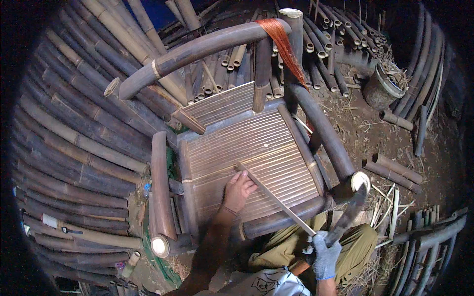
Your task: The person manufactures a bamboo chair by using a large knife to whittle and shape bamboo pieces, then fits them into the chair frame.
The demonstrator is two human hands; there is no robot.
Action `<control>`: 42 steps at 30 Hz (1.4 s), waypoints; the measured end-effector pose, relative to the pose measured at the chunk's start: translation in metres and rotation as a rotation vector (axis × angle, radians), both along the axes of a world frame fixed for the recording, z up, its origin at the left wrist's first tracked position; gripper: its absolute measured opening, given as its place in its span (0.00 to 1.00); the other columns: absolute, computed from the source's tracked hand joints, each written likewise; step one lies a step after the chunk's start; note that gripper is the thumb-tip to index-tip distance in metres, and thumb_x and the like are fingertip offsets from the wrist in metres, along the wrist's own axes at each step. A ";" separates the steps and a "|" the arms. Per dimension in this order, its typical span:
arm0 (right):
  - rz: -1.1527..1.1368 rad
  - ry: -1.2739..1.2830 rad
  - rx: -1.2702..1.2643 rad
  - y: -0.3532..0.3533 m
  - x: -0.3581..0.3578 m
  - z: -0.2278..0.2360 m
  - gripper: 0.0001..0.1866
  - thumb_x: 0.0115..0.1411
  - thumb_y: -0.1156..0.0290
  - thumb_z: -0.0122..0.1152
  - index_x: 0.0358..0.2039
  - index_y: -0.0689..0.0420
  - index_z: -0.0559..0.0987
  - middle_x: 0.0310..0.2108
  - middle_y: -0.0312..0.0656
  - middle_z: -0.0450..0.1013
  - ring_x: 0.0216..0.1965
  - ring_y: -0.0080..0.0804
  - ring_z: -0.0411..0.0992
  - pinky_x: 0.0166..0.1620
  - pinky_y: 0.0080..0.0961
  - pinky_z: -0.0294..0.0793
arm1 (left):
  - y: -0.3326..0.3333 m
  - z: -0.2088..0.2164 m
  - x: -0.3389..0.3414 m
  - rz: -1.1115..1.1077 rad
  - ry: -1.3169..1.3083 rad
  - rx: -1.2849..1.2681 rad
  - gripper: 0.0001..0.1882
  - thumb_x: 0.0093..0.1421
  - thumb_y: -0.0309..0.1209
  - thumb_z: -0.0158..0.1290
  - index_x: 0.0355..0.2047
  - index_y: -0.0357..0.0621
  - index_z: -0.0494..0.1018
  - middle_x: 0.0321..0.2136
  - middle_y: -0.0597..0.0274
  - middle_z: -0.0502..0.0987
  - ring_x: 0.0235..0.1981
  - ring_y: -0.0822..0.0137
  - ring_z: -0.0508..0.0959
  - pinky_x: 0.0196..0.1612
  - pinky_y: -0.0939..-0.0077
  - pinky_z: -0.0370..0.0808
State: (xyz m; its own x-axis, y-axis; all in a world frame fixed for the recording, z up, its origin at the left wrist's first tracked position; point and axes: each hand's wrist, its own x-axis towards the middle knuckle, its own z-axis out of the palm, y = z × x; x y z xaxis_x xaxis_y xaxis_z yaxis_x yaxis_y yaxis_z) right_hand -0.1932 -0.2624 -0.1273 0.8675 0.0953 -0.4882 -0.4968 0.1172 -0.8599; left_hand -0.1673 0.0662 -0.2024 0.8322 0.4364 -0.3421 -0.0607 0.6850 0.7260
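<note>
A dark bamboo chair (185, 163) stands in front of me, its slatted seat (222, 143) facing up. Over that seat, my left hand (238, 191) is bare and pinches the upper end of a thin bamboo strip (276, 200). The strip slants down to the right, its lower end at my right hand (326, 255), which wears a grey-blue glove. That hand is closed around a broad-bladed knife (349, 216), whose blade points up and away past the chair's right armrest (326, 130). The handle is hidden in the glove. Orange cord (281, 42) wraps the top corner of the backrest.
Long bamboo poles (74, 133) lie along the left side. Cut poles (316, 42) are stacked at the back. A bucket of shavings (382, 89) sits far right, with short bamboo pieces (392, 173) nearer. Loose splints (387, 212) litter the ground beside my knee.
</note>
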 end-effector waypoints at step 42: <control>0.201 -0.198 -0.121 0.023 0.014 0.009 0.29 0.65 0.75 0.52 0.65 0.56 0.56 0.26 0.33 0.64 0.22 0.20 0.65 0.25 0.22 0.75 | 0.141 0.141 0.188 0.189 -0.115 2.188 0.23 0.60 0.56 0.54 0.28 0.48 0.79 0.26 0.58 0.81 0.27 0.49 0.81 0.32 0.54 0.79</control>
